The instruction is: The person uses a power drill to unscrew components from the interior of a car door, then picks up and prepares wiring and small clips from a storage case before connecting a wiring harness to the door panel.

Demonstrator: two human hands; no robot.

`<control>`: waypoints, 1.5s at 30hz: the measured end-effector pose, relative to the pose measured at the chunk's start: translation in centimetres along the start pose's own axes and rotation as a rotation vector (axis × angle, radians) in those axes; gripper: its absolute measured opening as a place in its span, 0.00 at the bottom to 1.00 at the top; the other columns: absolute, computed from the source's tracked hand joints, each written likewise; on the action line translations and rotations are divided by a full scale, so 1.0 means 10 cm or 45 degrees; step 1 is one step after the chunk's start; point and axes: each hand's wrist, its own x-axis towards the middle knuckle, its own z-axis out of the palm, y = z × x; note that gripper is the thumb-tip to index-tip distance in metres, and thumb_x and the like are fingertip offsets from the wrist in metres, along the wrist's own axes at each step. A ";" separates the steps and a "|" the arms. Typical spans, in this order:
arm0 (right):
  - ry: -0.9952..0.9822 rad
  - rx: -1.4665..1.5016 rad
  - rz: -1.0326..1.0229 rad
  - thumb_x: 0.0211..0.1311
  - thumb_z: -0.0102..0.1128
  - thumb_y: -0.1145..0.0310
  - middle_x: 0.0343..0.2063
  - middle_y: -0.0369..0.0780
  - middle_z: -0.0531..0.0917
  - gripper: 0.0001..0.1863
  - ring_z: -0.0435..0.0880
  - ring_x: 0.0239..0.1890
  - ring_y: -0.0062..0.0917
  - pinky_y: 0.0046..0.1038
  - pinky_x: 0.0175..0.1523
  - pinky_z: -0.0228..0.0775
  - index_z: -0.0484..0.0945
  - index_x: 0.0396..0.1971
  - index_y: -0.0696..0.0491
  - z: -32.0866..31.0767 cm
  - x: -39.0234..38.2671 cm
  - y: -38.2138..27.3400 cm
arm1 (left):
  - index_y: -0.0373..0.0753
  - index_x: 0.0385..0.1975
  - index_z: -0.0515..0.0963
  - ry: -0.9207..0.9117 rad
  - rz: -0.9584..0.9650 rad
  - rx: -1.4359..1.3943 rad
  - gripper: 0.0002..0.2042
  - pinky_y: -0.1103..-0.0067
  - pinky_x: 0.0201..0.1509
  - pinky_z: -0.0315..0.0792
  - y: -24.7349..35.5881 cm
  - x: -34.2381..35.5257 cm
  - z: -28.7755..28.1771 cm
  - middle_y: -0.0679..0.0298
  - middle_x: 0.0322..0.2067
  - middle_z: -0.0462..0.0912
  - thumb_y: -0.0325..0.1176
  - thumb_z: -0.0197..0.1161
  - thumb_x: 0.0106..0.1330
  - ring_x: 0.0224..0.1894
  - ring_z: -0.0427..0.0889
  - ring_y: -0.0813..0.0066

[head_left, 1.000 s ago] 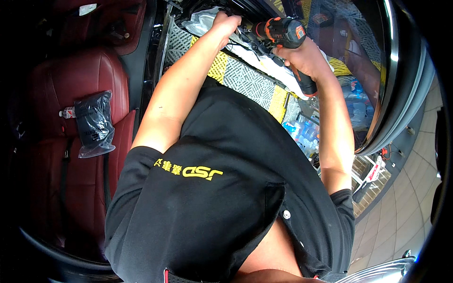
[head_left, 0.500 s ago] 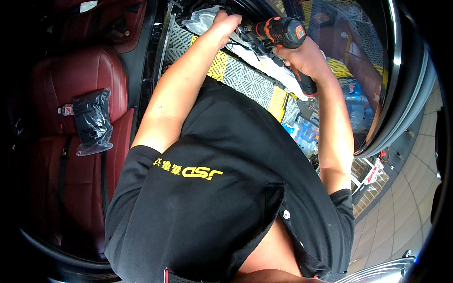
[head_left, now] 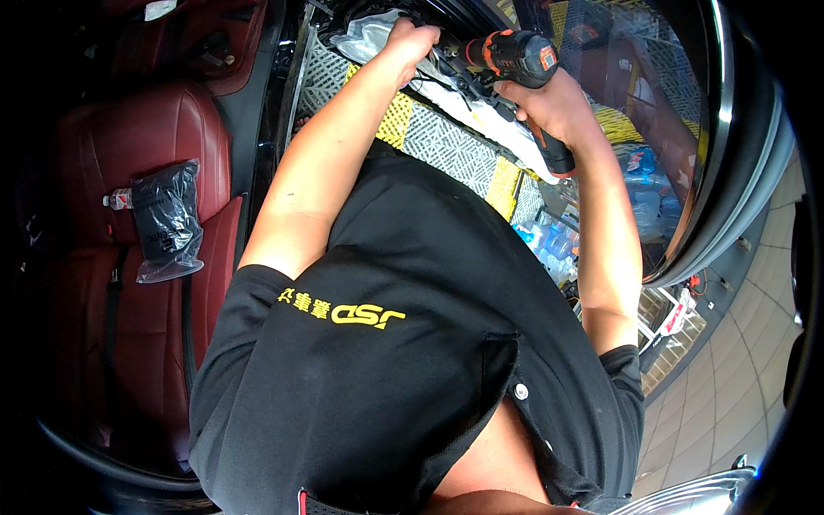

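My right hand [head_left: 556, 110] is wrapped round the grip of a black and orange cordless drill [head_left: 511, 58]. The drill lies level, its nose pointing left toward my left hand [head_left: 414, 43]. That hand is closed by the drill's front end, at a dark part beside the open door; its fingertips and whatever they grip are hidden. Below the drill runs a long white strip-like piece [head_left: 459, 101] with black parts along it. Crumpled clear plastic film [head_left: 365, 36] covers its left end.
A dark red car seat [head_left: 142, 129] at left bears a plastic-wrapped black package [head_left: 167, 223] and a small bottle [head_left: 118, 200]. Grey and yellow grid flooring [head_left: 451, 137] lies beneath my arms. Bottled water packs [head_left: 554, 245] stand near my right forearm. The car door's edge [head_left: 725, 206] curves along the right.
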 end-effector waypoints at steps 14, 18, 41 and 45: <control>-0.003 -0.078 0.017 0.60 0.73 0.55 0.22 0.34 0.82 0.19 0.81 0.23 0.20 0.30 0.34 0.74 0.86 0.46 0.51 -0.01 -0.03 -0.07 | 0.41 0.45 0.80 -0.028 0.006 0.004 0.13 0.64 0.52 0.73 -0.02 0.03 0.00 0.66 0.40 0.84 0.33 0.64 0.60 0.46 0.80 0.68; 0.013 -0.053 -0.003 0.59 0.73 0.52 0.19 0.38 0.83 0.20 0.83 0.24 0.24 0.32 0.36 0.75 0.88 0.47 0.47 0.00 -0.01 -0.05 | 0.41 0.44 0.80 -0.019 0.013 -0.011 0.13 0.64 0.52 0.73 0.00 0.02 0.00 0.66 0.40 0.84 0.33 0.64 0.60 0.46 0.80 0.68; 0.110 -0.104 -0.080 0.60 0.75 0.52 0.28 0.40 0.87 0.22 0.86 0.29 0.26 0.31 0.42 0.77 0.87 0.51 0.47 -0.05 -0.24 -0.12 | 0.38 0.46 0.82 0.026 0.077 0.000 0.14 0.64 0.50 0.74 -0.09 0.11 0.00 0.63 0.40 0.85 0.32 0.63 0.61 0.44 0.82 0.66; 0.123 -0.036 -0.015 0.60 0.76 0.57 0.24 0.36 0.84 0.19 0.81 0.26 0.19 0.27 0.35 0.72 0.86 0.46 0.50 -0.08 -0.36 -0.10 | 0.37 0.46 0.82 0.017 0.075 -0.025 0.14 0.64 0.51 0.74 -0.12 0.13 0.01 0.63 0.40 0.85 0.31 0.63 0.60 0.45 0.81 0.65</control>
